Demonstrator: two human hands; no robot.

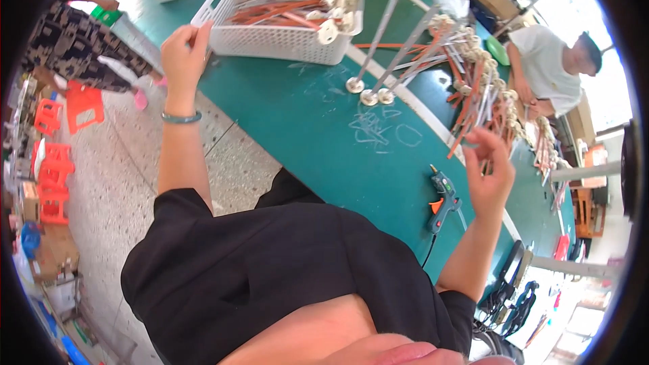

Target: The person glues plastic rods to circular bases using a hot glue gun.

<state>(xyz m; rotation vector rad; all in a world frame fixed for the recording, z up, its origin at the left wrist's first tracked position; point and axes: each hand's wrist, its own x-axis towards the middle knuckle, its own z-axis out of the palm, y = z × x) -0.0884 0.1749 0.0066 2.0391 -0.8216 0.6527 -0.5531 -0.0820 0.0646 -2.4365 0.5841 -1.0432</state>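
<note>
On the far left of the green table stands a white perforated plastic basket (284, 49), holding orange and silvery strips with cream-coloured round ends. My left hand (181, 61) is at its near left corner, fingers curled and thumb against the rim; part of the grip is hidden. Over the table's right side, my right hand (490, 172) is raised with its fingers bent and apart, and nothing shows in it. Below and left of it lies a dark teal glue gun (443, 199) with an orange trigger. Silvery rods (383, 34) stand upright on round cream bases beyond the basket's right end.
A long pile of strips with cream ends (483, 74) runs along the far side of the table (304, 128). Across from me sits a person in a white shirt (551, 67). Another person in patterned clothes (74, 34) stands at left, near red stools (55, 172).
</note>
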